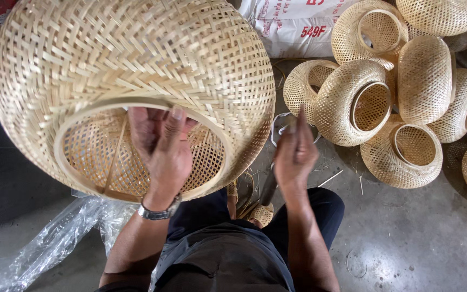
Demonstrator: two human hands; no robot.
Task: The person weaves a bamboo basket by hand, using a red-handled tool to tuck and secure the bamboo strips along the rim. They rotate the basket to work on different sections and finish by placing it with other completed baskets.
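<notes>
Reaching inside the big woven basket [131,70] filling the upper left of the frame, the left hand [163,146] presses its rim hoop, grip spread; the right hand [295,154] pinches a thin strip (probably binding), likely needing threading next.

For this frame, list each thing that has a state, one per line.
large woven basket: held up, round opening facing the camera
left hand: reaching inside the basket opening, fingers bent
right hand: outside the basket, fingers pinched together
pile of woven baskets: lying on their sides, stacked
clear plastic sheet: crumpled on the floor
</notes>
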